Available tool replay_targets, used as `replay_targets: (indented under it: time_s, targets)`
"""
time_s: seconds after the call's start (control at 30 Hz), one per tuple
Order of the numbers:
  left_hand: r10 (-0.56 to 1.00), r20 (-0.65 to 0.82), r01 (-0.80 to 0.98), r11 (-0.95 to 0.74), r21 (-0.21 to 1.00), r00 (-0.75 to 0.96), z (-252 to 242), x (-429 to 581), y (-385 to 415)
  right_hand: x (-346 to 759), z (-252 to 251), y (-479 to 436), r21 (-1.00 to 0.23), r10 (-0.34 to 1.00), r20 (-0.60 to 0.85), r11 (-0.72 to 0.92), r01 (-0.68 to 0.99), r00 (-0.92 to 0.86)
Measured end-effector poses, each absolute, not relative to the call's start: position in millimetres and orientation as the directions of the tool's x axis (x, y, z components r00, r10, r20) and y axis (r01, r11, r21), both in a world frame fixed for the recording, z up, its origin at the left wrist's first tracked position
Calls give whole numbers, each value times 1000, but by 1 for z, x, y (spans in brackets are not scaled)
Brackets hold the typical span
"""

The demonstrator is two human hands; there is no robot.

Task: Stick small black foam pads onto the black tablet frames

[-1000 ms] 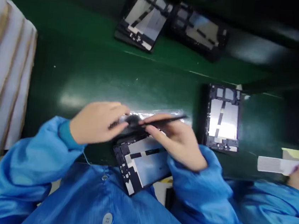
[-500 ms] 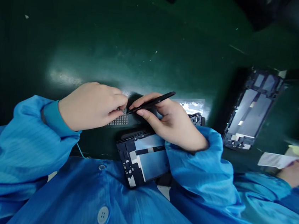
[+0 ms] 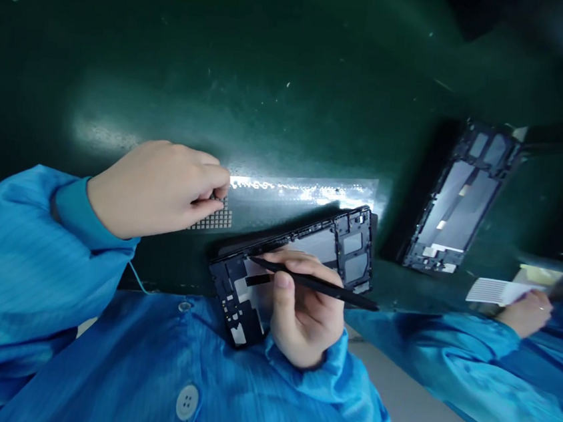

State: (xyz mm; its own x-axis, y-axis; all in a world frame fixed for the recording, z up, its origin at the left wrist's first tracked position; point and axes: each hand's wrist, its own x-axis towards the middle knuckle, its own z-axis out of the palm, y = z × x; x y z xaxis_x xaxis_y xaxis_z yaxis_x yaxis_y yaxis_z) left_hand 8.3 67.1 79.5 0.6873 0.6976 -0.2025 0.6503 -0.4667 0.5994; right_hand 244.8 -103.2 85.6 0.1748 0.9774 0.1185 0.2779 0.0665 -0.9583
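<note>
My left hand [image 3: 156, 186] is closed, its fingertips pinching the edge of a small grey gridded sheet [image 3: 214, 218] that lies on the green table [image 3: 286, 70]. My right hand [image 3: 301, 307] is closed round black tweezers [image 3: 314, 283], whose tip points left over an open black phone frame [image 3: 301, 260]. The frame lies tilted at the table's near edge, right in front of me. A strip of clear shiny film [image 3: 308, 190] lies on the table just behind the frame.
A second open phone frame [image 3: 456, 202] lies to the right. At the far right another person's hand [image 3: 525, 314], in a blue sleeve, holds a white gridded sheet [image 3: 492, 290]. My blue coat fills the bottom of the view.
My right hand has drawn the tweezers away from the gridded sheet and brought them down over the phone frame. The left hand stays on the sheet. The view has dropped lower.
</note>
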Motion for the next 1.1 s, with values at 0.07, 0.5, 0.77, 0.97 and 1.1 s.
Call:
replay_targets:
  time_s: [0.07,0.5,0.77,0.97,1.1]
  targets:
    - [699,-197,648,-469,600,687,78,8,67,243,81,-100,-950,979,143,95,298,143]
    - [653,-320,709,-503,495,687,98,14,71,268,111,-28,-904,959,85,189,384,-271]
    - [645,-366,731,-491,473,671,99,17,71,269,95,19,-868,881,-20,220,445,-473]
    - [644,-374,736,-497,460,668,101,17,72,269,95,21,-847,858,4,277,454,-514]
    - [651,-360,734,-499,460,668,100,18,72,271,101,13,-903,908,15,192,385,-418]
